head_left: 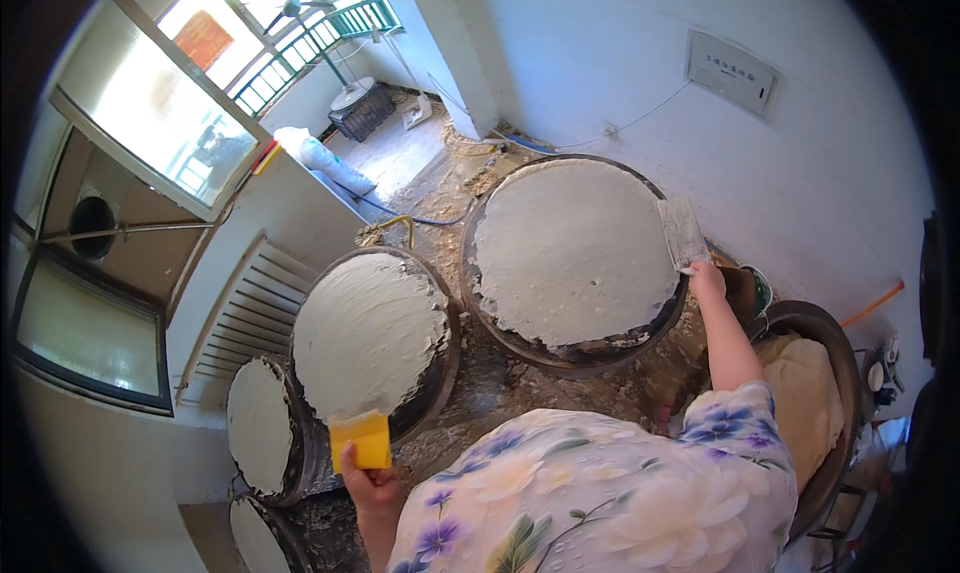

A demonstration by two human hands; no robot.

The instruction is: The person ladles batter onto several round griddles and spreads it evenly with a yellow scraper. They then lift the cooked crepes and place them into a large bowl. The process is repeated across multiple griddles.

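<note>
My left hand (368,485) is closed on a yellow plastic scraper (362,441), whose batter-smeared edge meets the near rim of the middle griddle. Pale batter (372,323) coats that round, dark plate, streaked and ragged along its right side. My right hand (707,281) grips a flat scraper (682,233) caked with batter at the right edge of the largest griddle. The batter sheet (570,248) there is smoother, with a few small bubbles and a dark uneven border near me. Further left are two more coated griddles, one (260,425) beside the middle one and one (258,538) partly cut off.
On my right stands a big brown tub (850,373) holding a tan, cloth-like sheet, with a green bucket (762,291) beside it. Crumbs litter the floor between griddles. A radiator (250,308) and open window (165,103) line the left wall; a fan (292,8) stands behind.
</note>
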